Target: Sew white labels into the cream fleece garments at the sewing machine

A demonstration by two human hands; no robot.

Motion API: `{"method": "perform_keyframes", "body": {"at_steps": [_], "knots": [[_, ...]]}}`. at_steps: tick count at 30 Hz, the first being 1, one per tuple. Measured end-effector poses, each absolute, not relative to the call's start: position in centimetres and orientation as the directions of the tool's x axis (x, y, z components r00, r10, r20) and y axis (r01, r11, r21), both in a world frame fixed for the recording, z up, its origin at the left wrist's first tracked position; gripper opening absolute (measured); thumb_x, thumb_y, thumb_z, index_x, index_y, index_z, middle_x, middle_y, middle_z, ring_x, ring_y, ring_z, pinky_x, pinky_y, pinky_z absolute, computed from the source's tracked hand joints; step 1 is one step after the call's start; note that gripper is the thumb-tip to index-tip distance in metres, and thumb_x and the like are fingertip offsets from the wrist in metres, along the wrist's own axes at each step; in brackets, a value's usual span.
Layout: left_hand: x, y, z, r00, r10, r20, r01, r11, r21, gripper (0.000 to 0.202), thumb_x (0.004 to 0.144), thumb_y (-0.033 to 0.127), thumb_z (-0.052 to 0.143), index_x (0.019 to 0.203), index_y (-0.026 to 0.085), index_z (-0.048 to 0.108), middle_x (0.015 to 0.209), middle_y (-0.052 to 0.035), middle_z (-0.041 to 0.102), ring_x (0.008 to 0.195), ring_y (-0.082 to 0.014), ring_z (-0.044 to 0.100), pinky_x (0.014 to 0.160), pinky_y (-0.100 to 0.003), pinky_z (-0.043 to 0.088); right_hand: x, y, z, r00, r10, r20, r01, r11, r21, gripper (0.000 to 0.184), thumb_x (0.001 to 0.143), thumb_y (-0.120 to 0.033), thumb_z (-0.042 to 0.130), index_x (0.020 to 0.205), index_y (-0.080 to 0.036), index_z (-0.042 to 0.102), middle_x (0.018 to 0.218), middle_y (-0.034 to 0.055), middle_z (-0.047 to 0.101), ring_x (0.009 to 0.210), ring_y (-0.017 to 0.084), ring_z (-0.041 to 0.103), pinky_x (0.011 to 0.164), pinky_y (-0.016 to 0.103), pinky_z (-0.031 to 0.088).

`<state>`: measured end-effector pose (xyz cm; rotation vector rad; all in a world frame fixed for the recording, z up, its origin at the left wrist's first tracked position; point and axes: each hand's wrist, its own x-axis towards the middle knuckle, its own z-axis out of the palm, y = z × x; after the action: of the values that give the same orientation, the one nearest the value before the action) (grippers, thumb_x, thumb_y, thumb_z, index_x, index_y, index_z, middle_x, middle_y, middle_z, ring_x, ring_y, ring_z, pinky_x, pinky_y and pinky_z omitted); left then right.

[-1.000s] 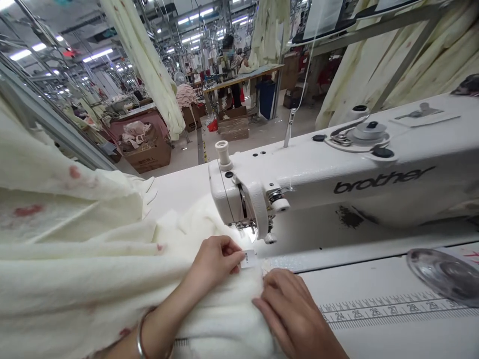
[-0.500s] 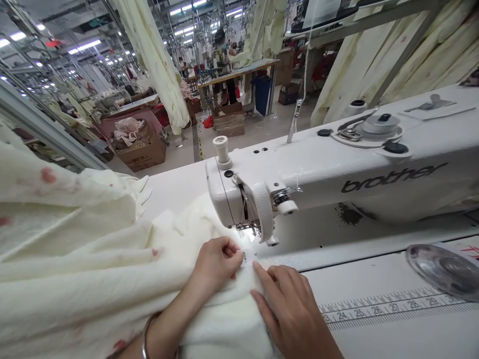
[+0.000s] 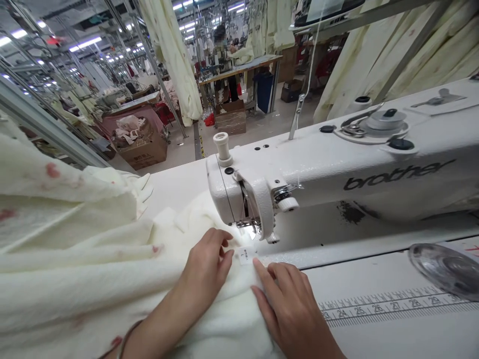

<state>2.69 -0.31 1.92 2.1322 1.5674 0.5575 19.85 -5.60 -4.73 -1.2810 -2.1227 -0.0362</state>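
Observation:
A small white label (image 3: 245,256) with dark print lies on the cream fabric (image 3: 168,271), just in front of the sewing machine's needle area. My right hand (image 3: 286,301) rests on the cloth with fingers spread, its index fingertip at the label's right corner. To the left, my left hand (image 3: 209,262) is raised slightly over the fabric. Its thumb and fingers are apart with nothing between them, a small gap from the label's left edge. The white sewing machine (image 3: 239,184) stands over the fabric, its lamp lit; the needle itself is hard to make out.
A printed ruler (image 3: 389,308) runs along the table's front right, beside a clear round dish (image 3: 445,271). Piled cream cloth with red spots (image 3: 52,172) covers the left side. Behind the machine stand a cardboard box (image 3: 140,147) and hanging fabric (image 3: 175,65).
My left hand has let go of the label and drawn back to the left, its fingers parting. The right hand has stayed nearly still at the label's corner.

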Motion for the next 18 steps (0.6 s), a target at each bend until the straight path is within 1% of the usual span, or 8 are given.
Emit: {"method": "perform_keyframes", "body": {"at_steps": [2,4,6,8,10,12,15,18], "knots": [[1.7,-1.2,1.8,0.466,0.868,0.172,0.727,-0.486,0.484,0.023,0.089,0.013,0.045,0.111,0.017,0.052,0.108,-0.009,0.06,0.094,-0.0171,0.063,0.081,-0.033,0.056,19.8,-5.6,-4.7,-0.313,0.77,0.557,0.799,0.53,-0.283,0.032,0.095,-0.015,0.043,0.123,-0.003,0.053,0.089,0.0101,0.05,0.083,0.023,0.047,0.072,0.037,0.038],[0.8,-1.9,1.1,0.578,0.789,0.209,0.708,-0.612,0.353,0.032,0.09,0.011,0.045,0.122,0.015,0.047,0.123,-0.0131,0.056,0.117,-0.0219,0.055,0.096,-0.038,0.052,19.8,-5.7,-4.6,-0.296,0.757,0.582,0.8,0.53,-0.283,0.03,0.095,-0.014,0.042,0.119,-0.002,0.055,0.088,0.0106,0.05,0.083,0.023,0.047,0.071,0.037,0.038],[0.3,-2.5,0.2,0.622,0.749,0.228,0.721,-0.662,0.208,0.039,0.09,0.01,0.045,0.129,0.012,0.042,0.13,-0.0163,0.054,0.124,-0.0255,0.05,0.1,-0.042,0.049,19.8,-5.7,-4.5,-0.287,0.753,0.592,0.8,0.528,-0.284,0.029,0.095,-0.014,0.041,0.118,-0.002,0.056,0.087,0.0107,0.051,0.083,0.024,0.047,0.072,0.038,0.038],[0.2,-2.9,-0.3,0.62,0.748,0.238,0.748,-0.655,0.11,0.041,0.09,0.009,0.043,0.132,0.01,0.04,0.129,-0.0183,0.055,0.122,-0.0274,0.052,0.098,-0.044,0.051,19.8,-5.6,-4.4,-0.295,0.755,0.585,0.801,0.529,-0.279,0.03,0.095,-0.014,0.041,0.118,-0.003,0.056,0.088,0.0108,0.051,0.083,0.024,0.047,0.072,0.038,0.038],[0.6,-3.1,-0.3,0.588,0.775,0.231,0.779,-0.619,0.094,0.042,0.09,0.007,0.041,0.132,0.009,0.04,0.127,-0.0195,0.056,0.119,-0.0277,0.055,0.095,-0.044,0.054,19.8,-5.6,-4.4,-0.308,0.757,0.576,0.8,0.534,-0.274,0.03,0.096,-0.015,0.04,0.119,-0.004,0.056,0.088,0.0107,0.051,0.083,0.024,0.047,0.072,0.037,0.038],[1.1,-3.2,0.0,0.57,0.792,0.218,0.784,-0.604,0.142,0.043,0.089,0.006,0.038,0.133,0.007,0.039,0.127,-0.0199,0.056,0.12,-0.0263,0.055,0.096,-0.041,0.053,19.8,-5.5,-4.4,-0.307,0.757,0.577,0.8,0.533,-0.275,0.03,0.096,-0.015,0.041,0.118,-0.003,0.056,0.088,0.0106,0.05,0.083,0.024,0.047,0.072,0.037,0.038],[1.7,-3.2,0.4,0.65,0.737,0.188,0.714,-0.676,0.181,0.046,0.09,0.005,0.036,0.136,0.006,0.036,0.135,-0.0192,0.05,0.13,-0.0238,0.046,0.104,-0.037,0.048,19.8,-5.5,-4.4,-0.293,0.756,0.585,0.803,0.527,-0.279,0.03,0.096,-0.015,0.04,0.118,-0.002,0.056,0.088,0.0103,0.05,0.082,0.024,0.046,0.072,0.037,0.037],[1.6,-3.2,0.2,0.737,0.666,0.115,0.655,-0.746,0.118,0.049,0.09,0.005,0.037,0.139,0.005,0.032,0.142,-0.019,0.043,0.137,-0.0253,0.035,0.108,-0.038,0.043,19.7,-5.5,-4.4,-0.289,0.759,0.584,0.805,0.523,-0.281,0.03,0.096,-0.015,0.039,0.118,-0.002,0.056,0.088,0.0102,0.05,0.082,0.024,0.046,0.073,0.037,0.036]]}}
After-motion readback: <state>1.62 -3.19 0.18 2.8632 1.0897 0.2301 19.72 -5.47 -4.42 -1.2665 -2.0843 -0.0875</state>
